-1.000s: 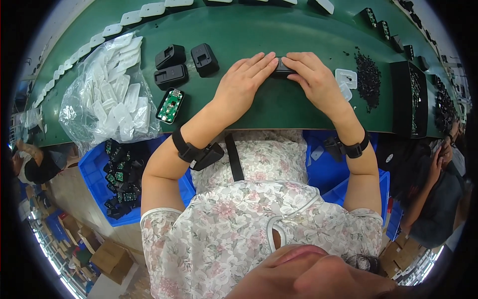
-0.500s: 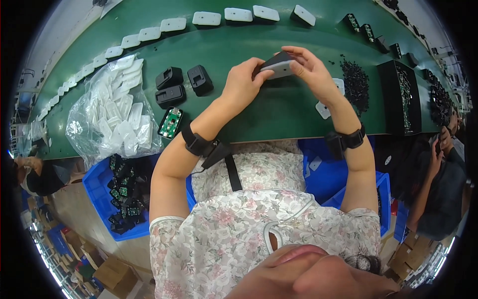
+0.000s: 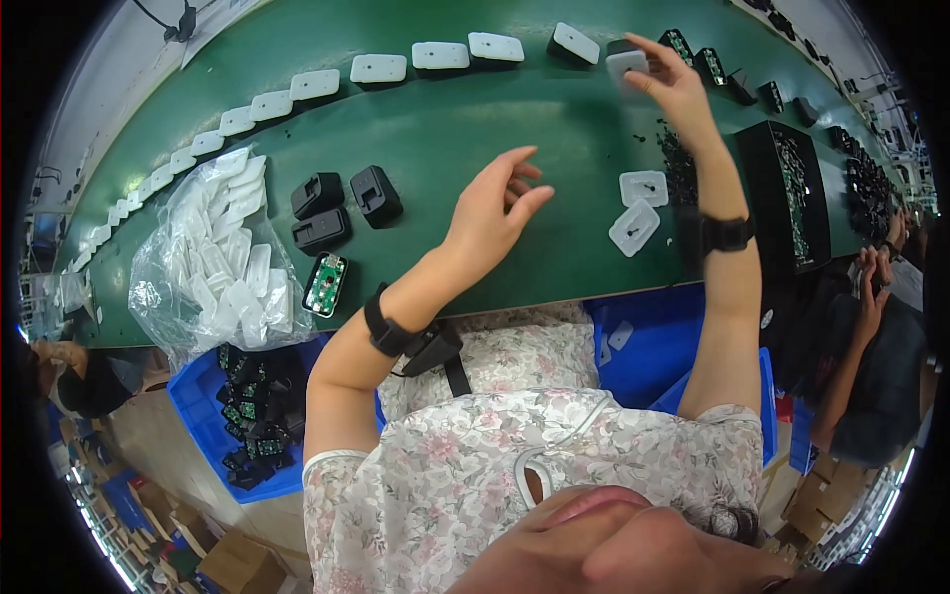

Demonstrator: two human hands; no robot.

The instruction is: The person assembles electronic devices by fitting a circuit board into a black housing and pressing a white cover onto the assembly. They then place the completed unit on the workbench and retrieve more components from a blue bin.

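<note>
Pinches a black plastic box with a rounded white lid [image 3: 625,66] in the right grip [image 3: 681,91], arm outstretched above the green desk [image 3: 435,129], near a similar lidded box [image 3: 575,44] left of that grip. Holds the left grip [image 3: 488,205] empty, elbow bent, fingers half-curled.

Bench [image 3: 445,119] is solid grn. Held unit [image 3: 625,65]: blk body, wht cover. Row units [image 3: 379,68]: wht tops w/ small dark spots, blk sides. Bagged covers [image 3: 233,259] are wht; bag [image 3: 148,287] is clear. Housings [image 3: 376,196]: solid blk. PCB [image 3: 325,284] is grn w/ silver conn., in blk case. Small-parts pile [image 3: 678,163]: blk. Bin [image 3: 193,401], L side: blue. Wrist strap [image 3: 727,234], R: blk. Blouse [image 3: 445,455]: off-wht w/ pink floral + grey-grn leaf pattern.
</note>
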